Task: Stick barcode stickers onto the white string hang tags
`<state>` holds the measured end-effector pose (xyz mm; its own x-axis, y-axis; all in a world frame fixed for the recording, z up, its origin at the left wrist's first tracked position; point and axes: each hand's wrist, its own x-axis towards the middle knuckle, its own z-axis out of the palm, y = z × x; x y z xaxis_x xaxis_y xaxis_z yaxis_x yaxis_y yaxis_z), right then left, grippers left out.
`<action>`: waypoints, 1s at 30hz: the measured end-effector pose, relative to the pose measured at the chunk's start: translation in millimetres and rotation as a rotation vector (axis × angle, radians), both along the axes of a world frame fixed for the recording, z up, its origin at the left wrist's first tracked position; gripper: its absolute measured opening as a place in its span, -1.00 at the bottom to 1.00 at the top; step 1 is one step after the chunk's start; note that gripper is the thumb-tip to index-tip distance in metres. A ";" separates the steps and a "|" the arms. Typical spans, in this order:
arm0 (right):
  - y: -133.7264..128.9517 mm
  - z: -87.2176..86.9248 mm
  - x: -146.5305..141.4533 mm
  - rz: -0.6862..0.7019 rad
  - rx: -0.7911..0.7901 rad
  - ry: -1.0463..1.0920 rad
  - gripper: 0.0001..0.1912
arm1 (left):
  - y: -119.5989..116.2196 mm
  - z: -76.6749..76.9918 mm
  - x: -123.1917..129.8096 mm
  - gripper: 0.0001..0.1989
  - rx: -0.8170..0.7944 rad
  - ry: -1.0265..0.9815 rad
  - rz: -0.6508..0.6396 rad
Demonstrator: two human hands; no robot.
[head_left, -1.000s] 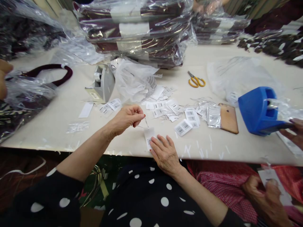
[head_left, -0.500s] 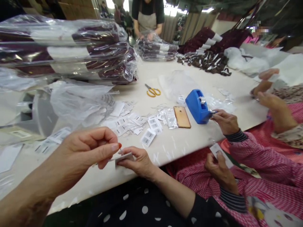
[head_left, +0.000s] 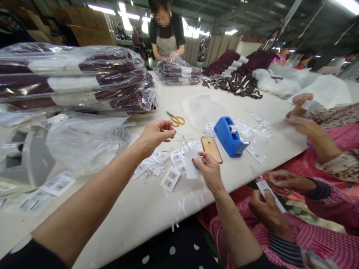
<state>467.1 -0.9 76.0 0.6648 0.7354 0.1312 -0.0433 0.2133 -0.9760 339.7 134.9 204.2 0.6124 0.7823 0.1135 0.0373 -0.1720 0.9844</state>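
Observation:
My left hand [head_left: 158,137] is raised over the table, just in front of the yellow-handled scissors [head_left: 176,118]. Its fingers are loosely curled, thumb apart from the forefinger, and nothing shows between them. My right hand [head_left: 209,170] pinches a white paper tag [head_left: 192,167] between thumb and fingers, over small clear plastic packets. Beside the tag lie barcode labels [head_left: 171,179] and a loose pile of white tags [head_left: 153,163] with strings. A gold phone [head_left: 211,149] rests right behind my right hand.
A blue tape dispenser [head_left: 228,136] stands right of the phone; a grey dispenser [head_left: 28,153] is at left. Plastic-wrapped maroon bundles [head_left: 70,80] are stacked at back left. Co-workers' hands [head_left: 266,209] work close on my right. Another person [head_left: 166,37] stands across the table.
Both my hands have moved forward and right from the near edge and come apart, the right with a tag. The neighbour's hand has left the blue dispenser for their own tag.

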 end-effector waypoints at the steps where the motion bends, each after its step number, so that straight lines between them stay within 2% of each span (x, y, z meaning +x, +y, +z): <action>1: 3.1 3.0 9.4 -0.048 0.017 -0.019 -0.60 | 2.7 -1.8 6.1 -0.61 -0.022 -0.021 -0.008; 4: 3.8 4.9 30.3 -0.140 0.042 -0.042 -0.60 | 10.4 -18.5 5.9 -0.58 -0.050 0.009 0.044; 8: -6.9 -10.6 44.0 -0.174 0.014 0.002 -0.61 | 19.4 -65.1 -25.9 -0.60 0.058 0.256 0.185; 10: -12.6 -20.7 50.8 -0.210 -0.007 0.029 -0.59 | 19.1 -88.1 -44.2 -0.63 0.141 0.374 0.208; 12: -18.9 -28.2 62.4 -0.280 -0.034 0.024 -0.55 | 14.7 -103.6 -58.5 -0.63 0.213 0.455 0.191; 14: -27.5 -31.5 80.0 -0.367 -0.075 -0.040 -0.52 | 8.6 -110.5 -67.3 -0.63 0.271 0.501 0.172; 16: -39.0 -31.3 100.0 -0.460 -0.156 -0.192 -0.53 | 3.0 -111.1 -71.7 -0.64 0.315 0.514 0.164; 19: -54.3 -29.1 120.1 -0.581 -0.457 -0.545 -0.61 | -2.6 -109.2 -75.1 -0.67 0.391 0.501 0.150; 21: -57.5 -28.8 118.3 -0.660 -0.694 -0.777 -0.63 | -5.2 -111.1 -78.4 -0.71 0.463 0.501 0.137; 22: -56.4 -28.8 111.7 -0.712 -0.762 -0.869 -0.63 | -6.6 -113.5 -80.9 -0.73 0.504 0.500 0.132; 24: -49.9 -28.1 87.4 -0.799 -0.731 -0.986 -0.63 | -10.7 -120.9 -87.0 -0.76 0.581 0.497 0.126; 25: -45.1 -27.4 70.8 -0.784 -0.646 -1.008 -0.65 | -13.8 -125.2 -90.0 -0.77 0.611 0.494 0.122; 26: -39.8 -26.7 52.1 -0.708 -0.547 -0.997 -0.67 | -17.6 -129.7 -92.6 -0.78 0.632 0.492 0.116; 28: -28.4 -26.4 13.2 -0.405 -0.387 -0.876 -0.69 | -26.7 -137.9 -94.8 -0.80 0.644 0.491 0.092; 30: -17.3 -28.9 -21.0 -0.148 -0.375 -0.677 -0.69 | -36.0 -144.2 -91.4 -0.80 0.631 0.487 0.064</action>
<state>446.1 -18.2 47.1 0.6231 0.7211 0.3028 0.5895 -0.1785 -0.7878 248.3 98.9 60.0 0.6632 0.6951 0.2775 0.4668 -0.6739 0.5726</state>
